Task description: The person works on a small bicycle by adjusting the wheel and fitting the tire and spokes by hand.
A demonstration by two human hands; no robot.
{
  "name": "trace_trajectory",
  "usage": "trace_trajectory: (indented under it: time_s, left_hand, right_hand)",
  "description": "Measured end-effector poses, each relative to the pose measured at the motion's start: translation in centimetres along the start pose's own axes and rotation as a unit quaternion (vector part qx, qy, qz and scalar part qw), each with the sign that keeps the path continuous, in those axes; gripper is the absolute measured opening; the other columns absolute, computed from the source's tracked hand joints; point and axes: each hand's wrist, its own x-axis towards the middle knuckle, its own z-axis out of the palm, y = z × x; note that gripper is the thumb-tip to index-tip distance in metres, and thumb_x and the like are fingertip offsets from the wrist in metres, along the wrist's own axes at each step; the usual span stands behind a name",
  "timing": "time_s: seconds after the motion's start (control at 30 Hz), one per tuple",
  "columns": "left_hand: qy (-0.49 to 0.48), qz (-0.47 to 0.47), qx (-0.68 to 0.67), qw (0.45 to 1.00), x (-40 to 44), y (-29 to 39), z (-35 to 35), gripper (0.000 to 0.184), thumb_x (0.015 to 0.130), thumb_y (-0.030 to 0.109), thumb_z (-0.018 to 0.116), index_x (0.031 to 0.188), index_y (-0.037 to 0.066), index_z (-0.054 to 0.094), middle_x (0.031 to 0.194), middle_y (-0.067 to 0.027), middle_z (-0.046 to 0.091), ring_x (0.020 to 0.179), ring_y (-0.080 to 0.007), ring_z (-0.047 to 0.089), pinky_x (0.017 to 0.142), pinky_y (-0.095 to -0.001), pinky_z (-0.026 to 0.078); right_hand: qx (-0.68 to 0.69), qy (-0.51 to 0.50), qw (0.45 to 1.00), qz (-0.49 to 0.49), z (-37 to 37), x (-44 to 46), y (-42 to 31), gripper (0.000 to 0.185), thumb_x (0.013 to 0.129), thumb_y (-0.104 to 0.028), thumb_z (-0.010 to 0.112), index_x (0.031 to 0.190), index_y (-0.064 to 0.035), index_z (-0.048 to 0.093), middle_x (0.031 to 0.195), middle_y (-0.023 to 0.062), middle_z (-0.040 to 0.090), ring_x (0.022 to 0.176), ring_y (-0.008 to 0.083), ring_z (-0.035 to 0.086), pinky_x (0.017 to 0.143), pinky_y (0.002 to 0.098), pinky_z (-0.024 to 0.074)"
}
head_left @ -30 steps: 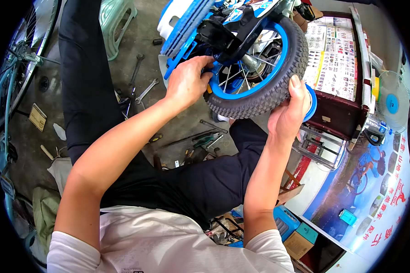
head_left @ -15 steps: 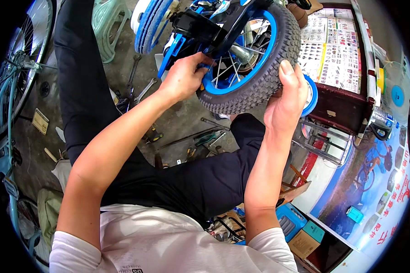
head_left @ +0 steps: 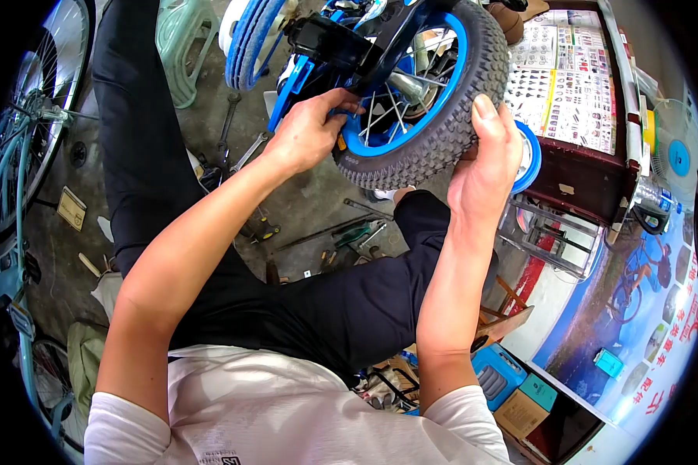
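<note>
A small bicycle wheel with a knobbly black tyre [head_left: 419,159] and a blue rim [head_left: 399,142] is tilted in front of me, mounted in a small blue-and-black bike [head_left: 329,43]. My right hand [head_left: 485,151] grips the tyre's right side, thumb on the tread and the other fingers mostly hidden behind. My left hand [head_left: 312,130] is closed at the rim's left edge beside the spokes, its fingertips pinched together. What they pinch is hidden. Blue-rimmed training wheels show at the upper left [head_left: 248,46] and behind my right hand [head_left: 527,159].
Spanners [head_left: 248,151], pliers [head_left: 353,235] and other tools lie on the floor between my legs. A light-blue bicycle [head_left: 23,155] stands at left, near a pale green plastic stool [head_left: 182,54]. A dark red cabinet [head_left: 574,174] with printed parts sheets stands at right.
The wheel and bike appear slightly higher and a little left in view. Both hands keep their places on the wheel.
</note>
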Motion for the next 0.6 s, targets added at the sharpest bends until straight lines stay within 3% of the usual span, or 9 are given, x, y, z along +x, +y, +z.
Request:
trace_trajectory:
  time_s: [0.07, 0.17, 0.3, 0.4, 0.5, 0.6]
  left_hand:
    - [0.017, 0.024, -0.031, 0.999, -0.2, -0.5, 0.2, 0.031, 0.094, -0.003, 0.053, 0.124, 0.003, 0.060, 0.112, -0.0050, 0.069, 0.083, -0.0118, 0.060, 0.078, -0.0305, 0.052]
    - [0.043, -0.033, -0.098, 0.994, -1.1, 0.1, 0.0, 0.032, 0.095, -0.003, 0.051, 0.125, 0.003, 0.060, 0.114, -0.0048, 0.068, 0.081, -0.0113, 0.059, 0.076, -0.0286, 0.052]
    - [0.085, -0.011, -0.132, 0.988, -1.4, 0.0, 0.4, 0.030, 0.097, -0.002, 0.048, 0.125, 0.002, 0.059, 0.112, -0.0055, 0.068, 0.078, -0.0105, 0.059, 0.073, -0.0276, 0.052]
    - [0.035, -0.016, -0.102, 0.994, -1.0, 0.2, 0.2, 0.030, 0.097, -0.001, 0.049, 0.125, 0.002, 0.059, 0.109, -0.0054, 0.068, 0.075, -0.0107, 0.060, 0.073, -0.0276, 0.052]
    - [0.057, -0.044, -0.147, 0.986, -0.9, 0.3, 0.0, 0.029, 0.098, 0.003, 0.051, 0.125, 0.002, 0.059, 0.107, -0.0054, 0.069, 0.073, -0.0114, 0.060, 0.071, -0.0284, 0.053]
    - [0.113, -0.035, -0.048, 0.992, -1.2, 0.5, -0.3, 0.027, 0.098, 0.007, 0.056, 0.124, 0.002, 0.061, 0.106, -0.0060, 0.070, 0.072, -0.0122, 0.061, 0.070, -0.0291, 0.053]
  right_hand:
    - [-0.004, 0.000, 1.000, -0.004, 0.0, 0.0, 0.0, 0.020, 0.091, -0.020, 0.070, 0.098, -0.0022, 0.062, 0.087, -0.0035, 0.059, 0.075, 0.0014, 0.047, 0.067, 0.0181, 0.0370]
    - [-0.012, 0.004, 1.000, -0.006, 0.0, 0.0, 0.0, 0.020, 0.092, -0.020, 0.070, 0.096, -0.0027, 0.061, 0.086, -0.0033, 0.059, 0.075, 0.0016, 0.047, 0.068, 0.0183, 0.0374]
    - [-0.004, -0.002, 1.000, -0.007, 0.1, -0.1, 0.0, 0.021, 0.091, -0.020, 0.071, 0.096, -0.0020, 0.061, 0.086, -0.0031, 0.058, 0.076, 0.0019, 0.047, 0.068, 0.0187, 0.0387]
    - [-0.004, -0.009, 1.000, -0.007, 0.2, 0.0, 0.1, 0.022, 0.091, -0.020, 0.071, 0.097, -0.0016, 0.061, 0.086, -0.0029, 0.058, 0.076, 0.0020, 0.047, 0.068, 0.0188, 0.0393]
    - [-0.003, -0.009, 1.000, -0.007, 0.3, 0.0, 0.0, 0.023, 0.091, -0.020, 0.072, 0.097, -0.0013, 0.060, 0.086, -0.0028, 0.059, 0.076, 0.0021, 0.048, 0.068, 0.0189, 0.0395]
    - [-0.006, -0.009, 1.000, -0.006, 0.0, 0.0, 0.2, 0.024, 0.091, -0.020, 0.072, 0.098, -0.0011, 0.060, 0.086, -0.0026, 0.059, 0.076, 0.0024, 0.048, 0.069, 0.0189, 0.0400]
